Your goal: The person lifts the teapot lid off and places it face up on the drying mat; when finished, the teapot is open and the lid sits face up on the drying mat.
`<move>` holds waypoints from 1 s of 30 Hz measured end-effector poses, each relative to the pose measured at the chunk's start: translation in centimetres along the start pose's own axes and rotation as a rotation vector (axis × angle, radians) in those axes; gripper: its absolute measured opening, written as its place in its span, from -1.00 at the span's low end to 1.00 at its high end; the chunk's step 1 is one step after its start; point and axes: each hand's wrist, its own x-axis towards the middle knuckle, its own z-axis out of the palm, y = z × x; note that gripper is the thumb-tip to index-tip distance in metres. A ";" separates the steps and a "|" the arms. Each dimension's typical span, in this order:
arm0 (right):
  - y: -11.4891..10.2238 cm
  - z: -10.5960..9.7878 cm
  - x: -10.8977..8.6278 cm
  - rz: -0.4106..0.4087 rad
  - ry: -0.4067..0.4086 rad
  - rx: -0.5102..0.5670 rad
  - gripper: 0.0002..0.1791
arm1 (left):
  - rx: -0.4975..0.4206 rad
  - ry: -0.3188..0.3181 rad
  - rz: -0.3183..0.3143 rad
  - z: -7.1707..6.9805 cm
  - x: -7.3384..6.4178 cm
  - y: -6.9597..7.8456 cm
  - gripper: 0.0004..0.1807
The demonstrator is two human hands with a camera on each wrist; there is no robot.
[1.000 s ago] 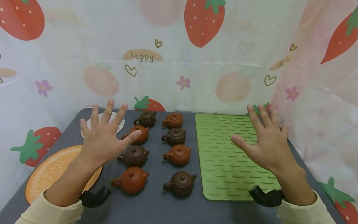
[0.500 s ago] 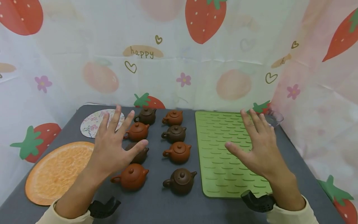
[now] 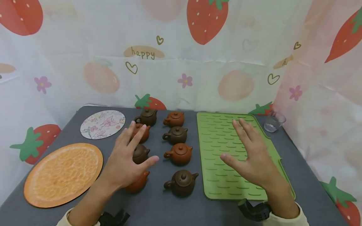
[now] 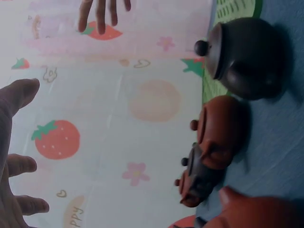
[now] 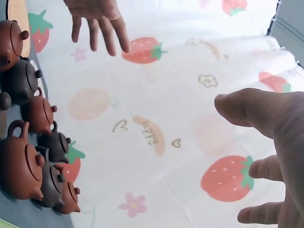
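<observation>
My left hand (image 3: 127, 163) hovers with spread fingers over the left column of small teapots, holding nothing. Behind it in the head view, a reddish teapot (image 3: 138, 183) and a dark brown teapot (image 3: 140, 154) are partly hidden. My right hand (image 3: 254, 160) floats above the green ridged mat (image 3: 220, 185), fingers apart and nothing in them. Between the hands runs a second column, alternating colours, with a dark brown teapot (image 3: 183, 183) nearest and a reddish teapot (image 3: 180, 153) behind it. The left wrist view shows the dark teapot (image 4: 256, 57) standing upright.
On the left of the grey table (image 3: 175, 213) lie an orange-slice round mat (image 3: 63, 175) and a flowered round mat (image 3: 102, 124). A clear glass cup (image 3: 273, 122) stands at the back right. A strawberry-print curtain (image 3: 169, 28) closes off the back and sides.
Both hands have moved inward and toward the body, the left to the right and the right to the left. The glass cup and flowered mat have come into full view. The teapots stay put.
</observation>
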 end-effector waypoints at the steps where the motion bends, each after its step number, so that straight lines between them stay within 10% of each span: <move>1: 0.0 0.1 0.0 -0.009 -0.002 0.009 0.01 | -0.014 -0.003 0.001 0.3 -0.1 0.0 -0.04; 18: 0.9 3.3 0.1 -0.081 -0.062 0.184 0.00 | -0.308 -0.028 0.132 5.5 -2.2 -1.0 -0.12; 30: 1.4 6.9 0.3 -0.135 -0.102 0.348 -0.31 | -0.458 0.083 0.286 8.8 -3.4 -0.4 -0.30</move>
